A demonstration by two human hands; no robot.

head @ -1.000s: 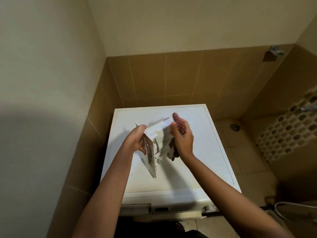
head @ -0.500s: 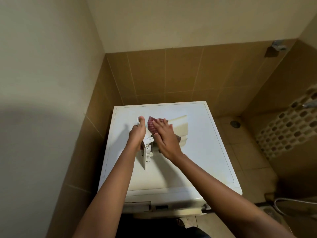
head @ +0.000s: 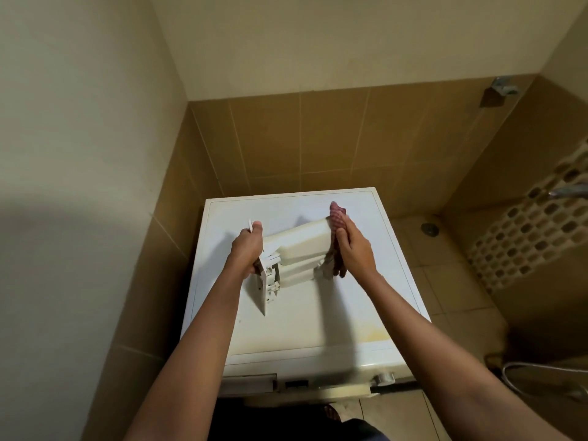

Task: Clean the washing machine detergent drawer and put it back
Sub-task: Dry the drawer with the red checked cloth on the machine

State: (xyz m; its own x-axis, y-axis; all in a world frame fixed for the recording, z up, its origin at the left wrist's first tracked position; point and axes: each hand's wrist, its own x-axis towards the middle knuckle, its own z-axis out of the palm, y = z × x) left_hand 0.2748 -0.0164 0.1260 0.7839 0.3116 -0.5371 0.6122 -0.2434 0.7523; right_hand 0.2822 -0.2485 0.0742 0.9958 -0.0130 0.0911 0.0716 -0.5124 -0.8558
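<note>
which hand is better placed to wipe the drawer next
Right. The right hand grips the cloth at the back end of the drawer; the left hand grips its front panel, holding it over the washing machine.

You face the corner of a small tiled washroom. A cream painted wall (head: pixel 79 122) fills the top and left of the frame, with a broad soft shadow (head: pixel 63 249) across its left middle. Below it runs a band of brown wall tiles (head: pixel 334 138). A white washing machine (head: pixel 318 313) stands in the corner, centre frame. At right, tan floor tiles (head: pixel 445 281) hold a round drain (head: pixel 430 229). A pebble-pattern mosaic strip (head: pixel 525 243) crosses the right wall below a metal tap (head: pixel 569 190). A hose (head: pixel 541 370) curls at lower right.
</note>
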